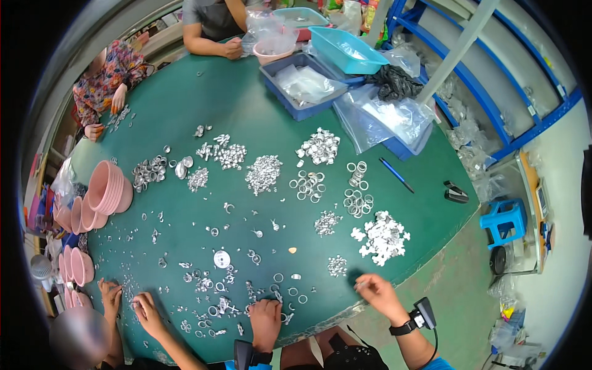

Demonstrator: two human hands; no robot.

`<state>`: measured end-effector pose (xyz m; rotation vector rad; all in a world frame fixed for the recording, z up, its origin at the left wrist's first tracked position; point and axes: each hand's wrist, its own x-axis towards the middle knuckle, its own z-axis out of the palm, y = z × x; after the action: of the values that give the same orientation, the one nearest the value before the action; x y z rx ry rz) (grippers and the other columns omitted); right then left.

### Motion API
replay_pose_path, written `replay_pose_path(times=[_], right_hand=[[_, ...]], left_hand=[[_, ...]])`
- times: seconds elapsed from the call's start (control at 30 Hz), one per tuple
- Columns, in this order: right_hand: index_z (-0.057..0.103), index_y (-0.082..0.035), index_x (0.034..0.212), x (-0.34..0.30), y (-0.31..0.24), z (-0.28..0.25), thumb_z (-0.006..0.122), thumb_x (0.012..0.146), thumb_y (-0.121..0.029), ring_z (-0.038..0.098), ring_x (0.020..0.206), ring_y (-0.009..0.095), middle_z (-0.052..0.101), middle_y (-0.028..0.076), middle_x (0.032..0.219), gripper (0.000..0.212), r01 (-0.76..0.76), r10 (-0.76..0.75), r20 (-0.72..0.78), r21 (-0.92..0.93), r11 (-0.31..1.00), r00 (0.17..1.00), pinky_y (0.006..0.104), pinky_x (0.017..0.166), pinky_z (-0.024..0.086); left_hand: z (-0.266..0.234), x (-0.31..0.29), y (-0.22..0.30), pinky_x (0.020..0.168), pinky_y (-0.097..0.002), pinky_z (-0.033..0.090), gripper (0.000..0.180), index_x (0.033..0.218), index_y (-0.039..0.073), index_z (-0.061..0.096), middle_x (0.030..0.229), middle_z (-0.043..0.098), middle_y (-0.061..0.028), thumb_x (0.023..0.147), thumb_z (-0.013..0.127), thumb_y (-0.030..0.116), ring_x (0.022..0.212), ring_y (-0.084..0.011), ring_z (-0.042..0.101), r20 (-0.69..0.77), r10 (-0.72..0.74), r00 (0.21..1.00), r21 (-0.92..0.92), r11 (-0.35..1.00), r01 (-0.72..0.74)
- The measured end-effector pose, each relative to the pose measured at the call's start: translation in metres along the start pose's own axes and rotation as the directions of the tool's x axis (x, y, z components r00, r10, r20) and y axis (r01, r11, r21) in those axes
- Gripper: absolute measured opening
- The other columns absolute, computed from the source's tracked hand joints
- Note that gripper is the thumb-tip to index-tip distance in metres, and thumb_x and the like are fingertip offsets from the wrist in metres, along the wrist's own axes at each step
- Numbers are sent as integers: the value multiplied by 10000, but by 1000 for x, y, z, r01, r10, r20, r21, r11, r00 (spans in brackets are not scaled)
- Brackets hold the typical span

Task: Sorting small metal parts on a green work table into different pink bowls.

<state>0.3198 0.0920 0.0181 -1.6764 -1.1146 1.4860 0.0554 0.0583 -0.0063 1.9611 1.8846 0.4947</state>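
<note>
My left hand point(266, 322) rests low on the table with its fingers curled down together among silver metal pieces; what they hold, if anything, is hidden. Several plain rings point(293, 291) lie just right of its fingertips. Over the table's near edge, my right hand point(381, 297) pinches a small silver metal piece point(359, 285), too small to make out its kind. Close to that hand are a little heap of tiny silver parts point(337, 266) and a larger pile of pale flat metal pieces point(383, 238). Each wrist wears a dark band with a device.
Sorted metal heaps cover the green table point(240, 80). Pink bowls point(111, 188) stand at left; blue trays point(296, 111) with plastic bags are at the back. A pen point(396, 175) and black stapler point(456, 192) lie right. A co-worker's hands point(148, 314) work at near left; two other people sit farther off.
</note>
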Motion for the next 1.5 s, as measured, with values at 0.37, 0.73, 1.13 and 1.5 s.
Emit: replay_pose_path(times=[0.37,0.73,1.13,1.5], right_hand=[[536,-54,854,49,-40,33,586,674,-81,490,812,261,537,98,824,188,568,-555,151,-368,736,818,330,721,395],[514,-18,896,43,-27,91,471,756,-41,511,796,198,513,69,828,149,240,-201,415,-46,970,888,287,692,427],[503,20,821,53,-27,61,411,825,-120,530,709,193,542,97,774,168,-659,284,606,588,468,743,293,657,457],[419,43,1004,157,-76,23,418,813,-167,514,933,254,497,188,1025,284,-339,63,376,735,588,925,330,783,443]], left_hand=[[-9,-7,51,658,-278,448,124,881,7,513,801,556,-67,794,506,95,745,-186,555,82,-616,783,-892,304,333],[-19,-8,60,789,-300,449,242,1050,-67,419,986,509,-179,840,388,49,935,-255,512,360,-681,637,-914,-395,94],[-22,1,83,830,-286,371,218,954,0,524,963,560,-105,749,454,-21,977,-202,500,-116,-437,892,-841,521,146],[1,-18,60,688,-233,410,154,908,-12,518,846,581,-79,771,450,-5,768,-133,541,-50,-612,789,-854,436,284]])
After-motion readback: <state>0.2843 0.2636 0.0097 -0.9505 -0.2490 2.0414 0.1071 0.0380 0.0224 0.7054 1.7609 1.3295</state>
